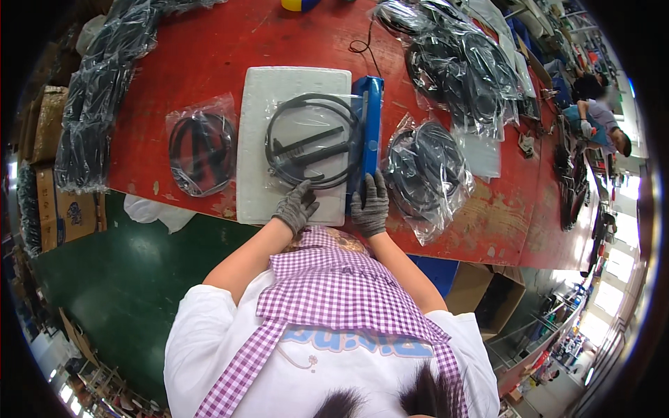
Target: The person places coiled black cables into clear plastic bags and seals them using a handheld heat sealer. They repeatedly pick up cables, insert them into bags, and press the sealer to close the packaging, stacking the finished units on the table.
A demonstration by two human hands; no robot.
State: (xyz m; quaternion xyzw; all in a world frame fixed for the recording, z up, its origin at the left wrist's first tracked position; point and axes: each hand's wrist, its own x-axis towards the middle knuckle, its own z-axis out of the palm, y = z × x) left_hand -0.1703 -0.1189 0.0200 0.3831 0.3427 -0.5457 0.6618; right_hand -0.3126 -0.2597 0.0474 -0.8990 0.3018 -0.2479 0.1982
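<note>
A clear plastic bag with a coiled black hose and black straight parts inside lies on a white foam board. Its right edge reaches under the arm of a long blue bag sealer. My left hand, in a grey glove, rests at the near edge of the bag, fingers stretched out over the coil's lower side. Also gloved, my right hand lies with straight fingers at the near end of the sealer, touching its arm. Neither hand is wrapped around anything.
Another bagged coil lies left of the board; several more bagged coils lie right of the sealer. Bagged black parts are stacked at the table's left edge, and a large heap sits far right. A co-worker is at far right.
</note>
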